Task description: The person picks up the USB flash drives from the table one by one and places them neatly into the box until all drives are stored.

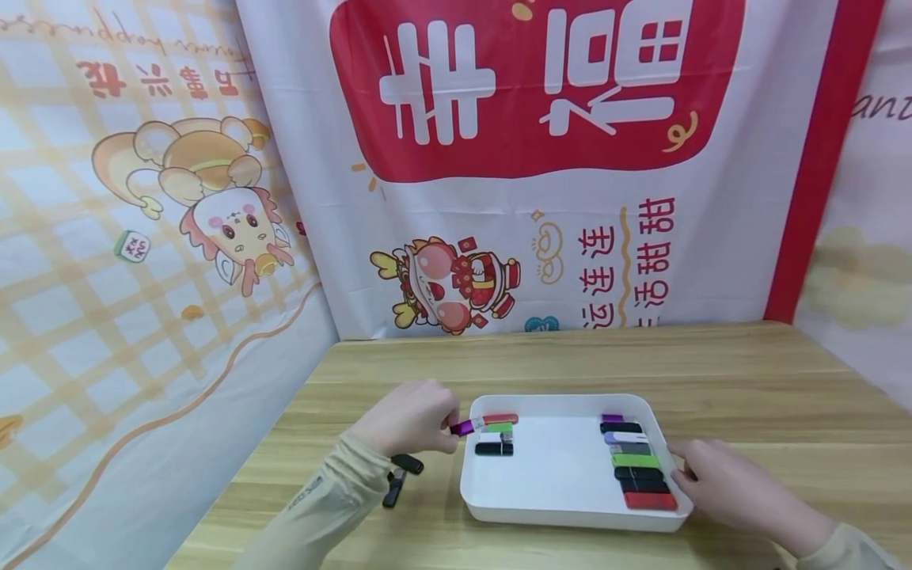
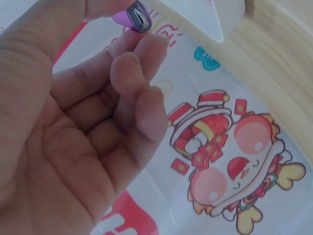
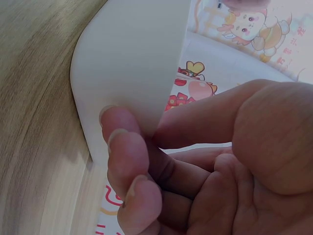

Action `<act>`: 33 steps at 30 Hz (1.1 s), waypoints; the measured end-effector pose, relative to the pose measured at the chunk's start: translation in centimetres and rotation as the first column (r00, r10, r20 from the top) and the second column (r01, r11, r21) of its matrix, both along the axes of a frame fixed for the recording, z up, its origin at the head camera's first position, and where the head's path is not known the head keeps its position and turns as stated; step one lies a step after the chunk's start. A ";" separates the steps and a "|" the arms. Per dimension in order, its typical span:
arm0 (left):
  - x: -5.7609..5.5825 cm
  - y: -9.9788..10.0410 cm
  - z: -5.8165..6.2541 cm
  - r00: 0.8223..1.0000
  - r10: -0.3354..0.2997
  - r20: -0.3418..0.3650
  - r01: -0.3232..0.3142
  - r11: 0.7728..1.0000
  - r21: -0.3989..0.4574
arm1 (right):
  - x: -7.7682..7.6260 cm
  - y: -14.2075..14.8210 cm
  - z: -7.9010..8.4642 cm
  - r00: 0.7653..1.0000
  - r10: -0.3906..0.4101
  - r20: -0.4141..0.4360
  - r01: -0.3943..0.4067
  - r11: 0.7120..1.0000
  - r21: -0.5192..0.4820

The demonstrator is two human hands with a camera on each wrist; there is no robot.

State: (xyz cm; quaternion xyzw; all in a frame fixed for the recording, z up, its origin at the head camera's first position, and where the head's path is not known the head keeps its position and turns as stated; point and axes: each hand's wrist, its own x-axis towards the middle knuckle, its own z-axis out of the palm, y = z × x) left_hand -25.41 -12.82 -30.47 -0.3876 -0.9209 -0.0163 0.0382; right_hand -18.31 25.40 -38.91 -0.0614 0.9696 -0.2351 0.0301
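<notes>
My left hand point(image 1: 420, 413) pinches a purple USB flash drive point(image 1: 465, 427) over the left wall of a white tray point(image 1: 563, 516). In the left wrist view, the drive's purple end point(image 2: 132, 18) shows between thumb and fingertip, the other fingers loosely curled. Beside it, inside the tray, lie a red stick point(image 1: 504, 418), a green one point(image 1: 499, 428) and a black one point(image 1: 492, 449). Along the tray's right side runs a column of several sticks, with a red one point(image 1: 650, 500) nearest. My right hand point(image 1: 734, 483) grips the tray's right wall, its thumb at the rim and its fingers outside.
Left of the tray, partly behind my left sleeve point(image 1: 328, 499), a black stick point(image 1: 408, 463) and another dark stick point(image 1: 393, 491) lie on the wooden table point(image 1: 570, 364). Printed cloths point(image 1: 456, 206) hang behind and at the sides.
</notes>
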 end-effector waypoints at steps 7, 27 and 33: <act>-0.7 1.6 -1.1 0.999 -0.032 -0.030 0.030 0.998 -0.062 | 0.1 -0.1 0.3 1.000 0.008 0.000 -0.008 1.000 0.003; -2.0 5.6 -4.7 0.992 -0.087 -0.092 0.051 0.940 -0.338 | 0.0 0.1 0.0 1.000 0.005 0.014 -0.005 1.000 -0.001; -1.9 5.9 -5.2 0.996 -0.055 -0.066 0.026 0.927 -0.375 | 0.0 0.0 0.0 1.000 0.008 0.018 -0.008 1.000 0.004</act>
